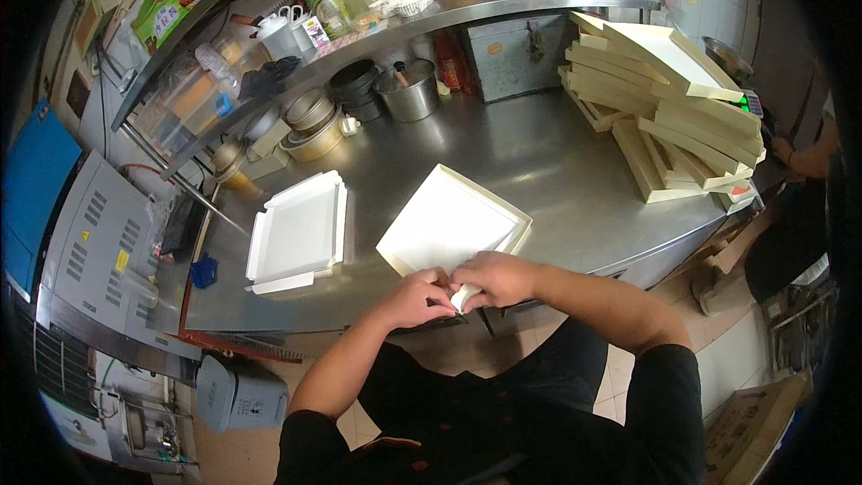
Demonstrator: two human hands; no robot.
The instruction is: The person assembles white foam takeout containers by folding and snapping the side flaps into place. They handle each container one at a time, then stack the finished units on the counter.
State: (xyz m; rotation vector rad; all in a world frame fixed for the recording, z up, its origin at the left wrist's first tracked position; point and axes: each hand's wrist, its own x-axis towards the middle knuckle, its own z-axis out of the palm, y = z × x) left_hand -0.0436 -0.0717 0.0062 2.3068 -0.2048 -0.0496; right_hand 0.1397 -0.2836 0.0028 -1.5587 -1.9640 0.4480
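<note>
A shallow cardboard box (449,216) with a white inside and cream walls sits at the steel counter's front edge, turned cornerwise to me. Its far and right walls stand up. At its nearest corner, my left hand (420,298) and my right hand (496,279) are close together, fingers closed on a white cardboard flap (465,296). The flap is bent up between them, and my fingers partly hide that corner. To the left of the box lie white flat cardboard blanks (299,226) with cut tabs, apparently stacked.
Several folded cream boxes (682,117) form an uneven pile at the counter's right. Pots (409,94) and a metal box (516,56) stand along the back, under a loaded shelf (395,20). A grey bin (241,395) is at lower left. Another person's leg (790,242) shows at right.
</note>
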